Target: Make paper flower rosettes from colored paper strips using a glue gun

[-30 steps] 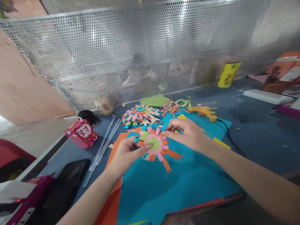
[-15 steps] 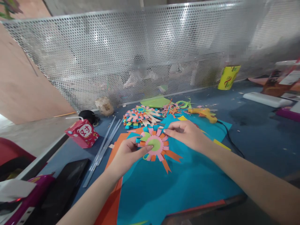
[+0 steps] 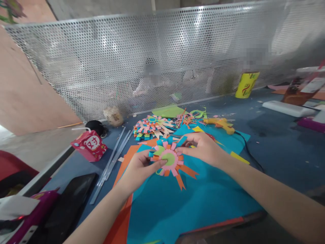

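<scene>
A paper rosette [image 3: 169,159] with a green centre, pink, orange and blue looped petals and two orange tails is held above a blue paper sheet [image 3: 195,200]. My left hand [image 3: 142,166] grips its left side, thumb on the green centre and fingers behind. My right hand [image 3: 200,147] is closed at the upper right edge, thumb and finger pinching a blue paper strip [image 3: 181,140]. The fingertips partly hide how that strip meets the rosette. Beyond the hands lies a pile of similar rosettes [image 3: 152,127].
A yellow glue gun [image 3: 220,124] with a black cord lies behind my right hand. Clear glue sticks [image 3: 111,162], a red drink carton [image 3: 90,145] and a black phone [image 3: 72,196] are on the left. A perforated metal screen [image 3: 122,61] borders the back; a yellow cup [image 3: 246,85] stands there.
The blue strip now sticks up at my right fingertips, where it showed little before. My right hand has shifted slightly; the left keeps its grip on the rosette.
</scene>
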Demonstrator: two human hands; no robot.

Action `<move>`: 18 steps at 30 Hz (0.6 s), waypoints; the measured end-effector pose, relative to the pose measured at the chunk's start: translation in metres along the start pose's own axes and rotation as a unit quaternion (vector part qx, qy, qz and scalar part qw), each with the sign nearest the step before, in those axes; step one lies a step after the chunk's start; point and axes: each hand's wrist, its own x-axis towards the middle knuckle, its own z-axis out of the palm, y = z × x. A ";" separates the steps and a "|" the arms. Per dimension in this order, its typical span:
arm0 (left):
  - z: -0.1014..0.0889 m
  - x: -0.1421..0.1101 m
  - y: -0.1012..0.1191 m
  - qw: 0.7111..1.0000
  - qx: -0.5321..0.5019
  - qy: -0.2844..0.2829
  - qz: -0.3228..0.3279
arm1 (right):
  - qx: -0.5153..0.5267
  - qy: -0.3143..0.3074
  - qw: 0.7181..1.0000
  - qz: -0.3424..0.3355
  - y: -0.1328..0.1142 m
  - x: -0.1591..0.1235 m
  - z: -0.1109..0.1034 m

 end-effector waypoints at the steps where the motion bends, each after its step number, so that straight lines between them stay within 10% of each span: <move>1: 0.000 0.000 0.000 1.000 0.004 0.002 -0.001 | 0.001 0.000 1.000 -0.001 0.000 0.000 0.000; 18: -0.007 -0.002 -0.004 0.984 0.158 0.006 0.085 | -0.057 0.002 0.993 -0.108 -0.002 -0.004 -0.002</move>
